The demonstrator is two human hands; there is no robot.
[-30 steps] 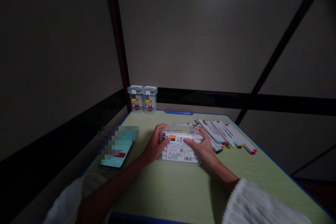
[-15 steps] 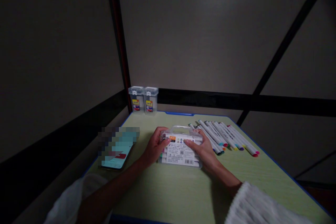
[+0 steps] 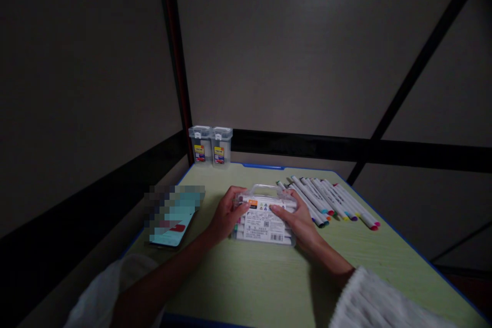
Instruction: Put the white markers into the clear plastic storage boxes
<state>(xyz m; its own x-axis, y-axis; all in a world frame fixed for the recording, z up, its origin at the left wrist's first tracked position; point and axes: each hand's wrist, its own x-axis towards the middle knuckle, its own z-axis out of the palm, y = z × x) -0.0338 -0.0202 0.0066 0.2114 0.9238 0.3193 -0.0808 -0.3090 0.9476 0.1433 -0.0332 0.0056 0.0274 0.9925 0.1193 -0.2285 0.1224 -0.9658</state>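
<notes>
A clear plastic marker case (image 3: 265,225) with a carrying handle is held between my two hands over the middle of the table. White markers show inside it, behind a printed label. My left hand (image 3: 229,211) grips the case's left side, thumb on the front face. On the opposite side my right hand (image 3: 298,218) grips it the same way, its thumb pressing on the label. The fingers behind the case are hidden. Just right of my right hand, several loose white markers (image 3: 326,197) with coloured ends lie in a slanted row.
Two clear lidded containers (image 3: 210,146) stand side by side at the far left corner. A phone (image 3: 175,218), partly blurred out, lies near the left edge. The pale green table (image 3: 246,282) has a blue rim, with grey wall panels (image 3: 288,61) behind it.
</notes>
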